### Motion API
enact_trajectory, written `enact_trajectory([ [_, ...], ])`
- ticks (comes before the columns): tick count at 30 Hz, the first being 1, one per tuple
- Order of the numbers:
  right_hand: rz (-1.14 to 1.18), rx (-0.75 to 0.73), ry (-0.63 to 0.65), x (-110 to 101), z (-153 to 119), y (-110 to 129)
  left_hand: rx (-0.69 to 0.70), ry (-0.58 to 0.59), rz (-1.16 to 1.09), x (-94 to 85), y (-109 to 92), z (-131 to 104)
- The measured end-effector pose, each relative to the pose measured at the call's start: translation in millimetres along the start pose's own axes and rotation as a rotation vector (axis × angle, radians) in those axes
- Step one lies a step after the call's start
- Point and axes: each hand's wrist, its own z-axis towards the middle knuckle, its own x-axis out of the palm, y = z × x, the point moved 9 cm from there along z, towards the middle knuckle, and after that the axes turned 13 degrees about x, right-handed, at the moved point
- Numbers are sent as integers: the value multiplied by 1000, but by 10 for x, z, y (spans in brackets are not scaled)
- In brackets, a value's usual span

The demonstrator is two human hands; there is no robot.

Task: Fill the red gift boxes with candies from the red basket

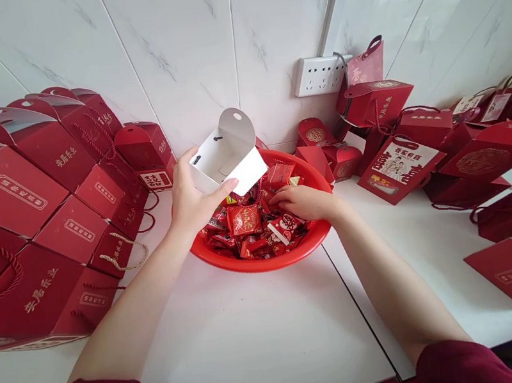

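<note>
My left hand (192,192) grips an open gift box (226,155) by its side, thumb along the near edge. White inside, the box is tilted toward me above the back left of a red plastic basin (267,263). No sweets show inside the part of the box I can see. Red wrapped sweets (246,220) fill the basin. My right hand (300,200) reaches into the basin's right side, fingers bent down among the wrappers. The fingertips are partly hidden, so I cannot make out what they hold.
Red gift boxes (43,154) are stacked on the left against the tiled wall. More red boxes (479,159) lie scattered on the right of the white table (250,341). A white power socket (321,75) sits on the wall behind the basin.
</note>
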Motion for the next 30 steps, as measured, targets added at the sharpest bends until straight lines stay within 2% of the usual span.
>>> enact_trajectory([
  [3,152,91,-79,-117,19,-120,7,12,7,10,-7,-1],
  [8,530,268,-342,-366,-34,-439,-14,21,15,22,38,-13],
  [13,694,161,-470,-591,-178,-466,-54,18,33,17,76,-31],
  [17,739,144,-489,-791,-406,-446,-20,50,59,43,35,-31],
  [21,842,-30,-446,-980,-678,-294,20,129,64,114,-9,-44],
  [23,850,-96,-431,-1028,-773,-241,27,135,71,117,-19,-49],
  [25,799,-92,-447,-1041,-817,-239,25,110,83,92,-18,-47],
  [28,633,-35,-509,-1032,-805,-235,9,88,83,71,6,-44],
  [30,507,-57,-514,-997,-754,-147,-6,89,79,72,23,-41],
])
